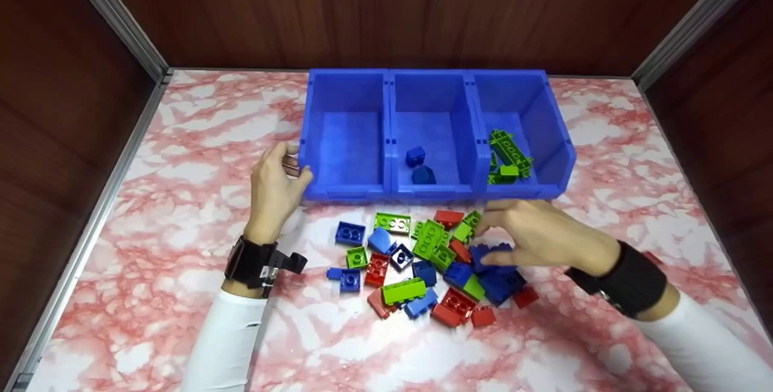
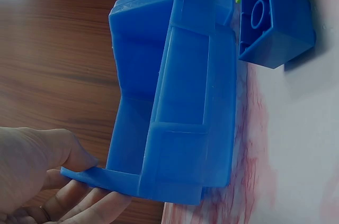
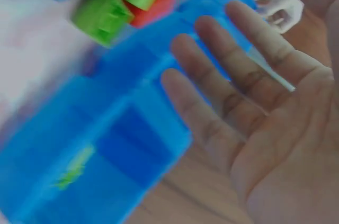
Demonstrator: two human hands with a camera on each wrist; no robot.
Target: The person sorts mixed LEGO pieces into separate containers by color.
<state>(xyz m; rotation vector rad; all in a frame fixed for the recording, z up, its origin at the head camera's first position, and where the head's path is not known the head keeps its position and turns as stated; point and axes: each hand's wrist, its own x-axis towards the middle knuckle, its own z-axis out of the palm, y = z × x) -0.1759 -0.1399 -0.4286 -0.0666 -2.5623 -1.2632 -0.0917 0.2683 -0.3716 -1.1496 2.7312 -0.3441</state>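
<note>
I pinch the bin row (image 1: 436, 191) with the left hand (image 1: 275, 180), apparently steadying it near the table's (image 1: 187, 199) far edge. The right hand (image 1: 534, 232) spreads, empty, over bricks (image 1: 427, 238).

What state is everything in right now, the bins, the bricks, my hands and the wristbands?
Left bin: upright, open-topped
Middle bin: upright, open-topped, two blue bricks inside
Right bin: upright, open-topped, green bricks inside
Loose bricks: jumbled on the table
Left hand: gripping the left bin's side wall
Right hand: fingers extended, over the loose bricks
Left wristband: worn, strap end sticking out
Right wristband: worn
</note>
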